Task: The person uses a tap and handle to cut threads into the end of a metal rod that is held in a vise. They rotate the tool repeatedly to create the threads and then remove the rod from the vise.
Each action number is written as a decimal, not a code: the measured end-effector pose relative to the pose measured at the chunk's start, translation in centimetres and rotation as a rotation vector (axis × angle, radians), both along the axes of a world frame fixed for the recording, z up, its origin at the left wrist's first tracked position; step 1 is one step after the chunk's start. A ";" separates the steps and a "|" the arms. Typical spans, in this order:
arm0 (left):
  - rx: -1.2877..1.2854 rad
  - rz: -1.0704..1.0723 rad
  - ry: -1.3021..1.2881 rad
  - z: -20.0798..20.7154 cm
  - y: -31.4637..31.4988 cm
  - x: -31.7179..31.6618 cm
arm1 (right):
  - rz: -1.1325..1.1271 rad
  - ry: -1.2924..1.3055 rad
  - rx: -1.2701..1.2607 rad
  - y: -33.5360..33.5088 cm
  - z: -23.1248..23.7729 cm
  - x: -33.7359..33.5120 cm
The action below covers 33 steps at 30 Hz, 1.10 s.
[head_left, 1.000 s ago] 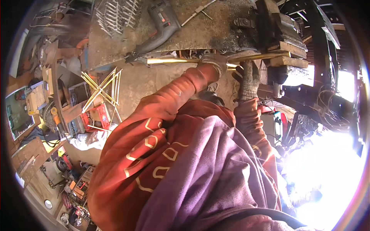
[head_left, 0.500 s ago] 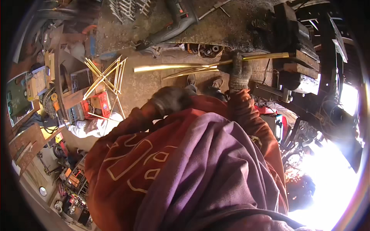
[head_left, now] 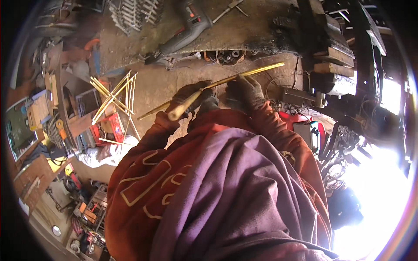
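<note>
A few brass-coloured rods (head_left: 265, 68) cross in front of my waist, slanting from near left up to far right. My left hand (head_left: 191, 92), in a dark work glove, is closed round them toward their left end, and a thick rod end juts out toward me beside it. Farther right along the rods, my gloved right hand (head_left: 249, 89) has its fingers closed at them; part of its grip is in shadow. The rods' crossing point lies between the two hands. Both sleeves are rust-red.
A crossed frame of similar brass-coloured rods (head_left: 114, 96) stands at the left, above a red box (head_left: 114, 126). On the workbench (head_left: 244, 35) ahead lie a power drill (head_left: 185, 37) and rows of metal pieces (head_left: 130, 15). Stacked wood blocks (head_left: 334, 69) are at the right. Glare fills the lower right.
My left hand has come up from beside my waist and taken hold of the rods. The rods and my right hand have shifted left and nearer, and the rods now slant more.
</note>
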<state>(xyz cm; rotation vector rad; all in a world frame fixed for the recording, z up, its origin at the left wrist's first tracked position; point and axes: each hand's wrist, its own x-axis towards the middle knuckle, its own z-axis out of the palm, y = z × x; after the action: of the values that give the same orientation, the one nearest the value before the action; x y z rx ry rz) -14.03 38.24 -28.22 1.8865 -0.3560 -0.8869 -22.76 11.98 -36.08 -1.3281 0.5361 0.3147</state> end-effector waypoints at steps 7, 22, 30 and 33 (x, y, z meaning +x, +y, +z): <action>0.451 -0.394 -0.257 -7.8 -8.0 2.6 | -0.201 -0.202 0.391 -10.8 -4.6 -9.6; 0.166 -0.489 -0.303 -12.2 -24.9 4.8 | -0.823 -0.246 0.629 -20.3 2.8 -8.1; 0.170 -0.665 -0.431 -8.6 -28.6 5.5 | -1.153 -0.439 -0.619 -22.2 15.6 -8.1; 0.283 -0.796 -0.586 -4.4 -29.8 6.0 | -1.013 -0.430 -1.017 -18.7 21.9 -6.8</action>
<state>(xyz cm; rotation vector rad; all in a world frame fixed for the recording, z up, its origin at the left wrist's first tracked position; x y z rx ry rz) -8.07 8.39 -32.58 2.2779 -1.4767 -0.8863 -29.52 -6.76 -14.20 -1.7957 0.9698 -1.1979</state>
